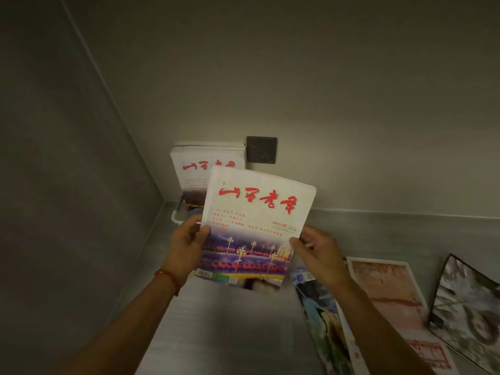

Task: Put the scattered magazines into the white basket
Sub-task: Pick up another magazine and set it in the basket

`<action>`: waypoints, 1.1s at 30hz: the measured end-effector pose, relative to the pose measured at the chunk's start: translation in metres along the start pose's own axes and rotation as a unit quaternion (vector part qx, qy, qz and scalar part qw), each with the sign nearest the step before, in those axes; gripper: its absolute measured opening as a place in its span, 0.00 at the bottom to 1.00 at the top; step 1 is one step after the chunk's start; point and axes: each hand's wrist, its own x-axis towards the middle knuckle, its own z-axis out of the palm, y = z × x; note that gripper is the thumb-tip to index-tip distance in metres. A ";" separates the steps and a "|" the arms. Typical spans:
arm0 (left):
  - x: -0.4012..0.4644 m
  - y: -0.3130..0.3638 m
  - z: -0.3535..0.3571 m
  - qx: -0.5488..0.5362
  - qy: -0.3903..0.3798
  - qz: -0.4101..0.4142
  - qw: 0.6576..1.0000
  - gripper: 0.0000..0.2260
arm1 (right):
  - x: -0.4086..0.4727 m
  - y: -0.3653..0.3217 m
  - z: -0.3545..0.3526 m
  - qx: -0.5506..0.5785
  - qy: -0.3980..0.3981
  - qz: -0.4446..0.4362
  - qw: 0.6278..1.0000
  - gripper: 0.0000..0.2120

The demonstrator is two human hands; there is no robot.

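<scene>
Grey bench corner: I've got the magazine (254, 226) upright, left hand (186, 247) grip curled on its left edge, right hand (316, 250) pinching the right edge; white basket (186, 212) sits just beyond, far-left, nearer my left.

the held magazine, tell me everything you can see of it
The held magazine has a glossy white paper cover with large red brush-style characters across the top, small red text lines below, and a colourful night scene with lamps on the lower half. A barcode sits at its bottom left corner. It is closed, lifted above the counter, cover facing the camera and tilted slightly clockwise. The left hand grips its left edge; the right hand pinches its right edge. A matching magazine stands behind it.
</scene>
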 end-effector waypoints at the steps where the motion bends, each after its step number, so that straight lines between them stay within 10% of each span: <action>1: 0.009 -0.001 -0.012 -0.001 0.016 0.015 1.000 0.08 | 0.013 -0.012 0.006 -0.043 0.020 -0.030 0.998 0.08; 7: 0.082 -0.006 -0.076 0.037 0.103 0.109 0.988 0.06 | 0.087 -0.080 0.048 -0.143 0.098 -0.141 0.975 0.09; 20: 0.166 -0.077 -0.086 0.013 0.102 -0.013 0.995 0.07 | 0.173 -0.063 0.130 -0.211 0.039 0.034 0.976 0.15; 30: 0.195 -0.103 -0.066 0.024 0.045 -0.123 0.991 0.13 | 0.180 -0.040 0.152 0.109 0.044 0.192 0.974 0.08; 33: 0.190 -0.096 -0.063 -0.001 0.033 -0.143 0.989 0.21 | 0.163 -0.036 0.143 0.182 0.019 0.191 0.964 0.19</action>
